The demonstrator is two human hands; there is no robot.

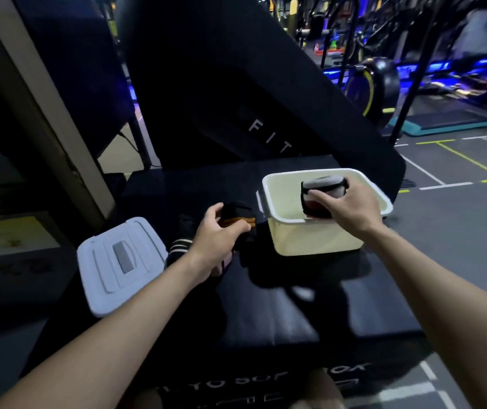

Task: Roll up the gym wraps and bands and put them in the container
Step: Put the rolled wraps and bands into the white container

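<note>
A cream plastic container stands open on a black padded bench. My right hand grips a rolled black-and-grey wrap and holds it inside the container's opening, above its floor. To the left of the container, my left hand grips a black wrap with an orange stripe just off the container's left handle. More dark bands, one with pale stripes, lie in a heap under and beside my left wrist.
The container's grey-white lid lies flat at the bench's left edge. A tall black padded backrest rises behind the bench. Exercise machines and a teal step platform stand on the gym floor to the right.
</note>
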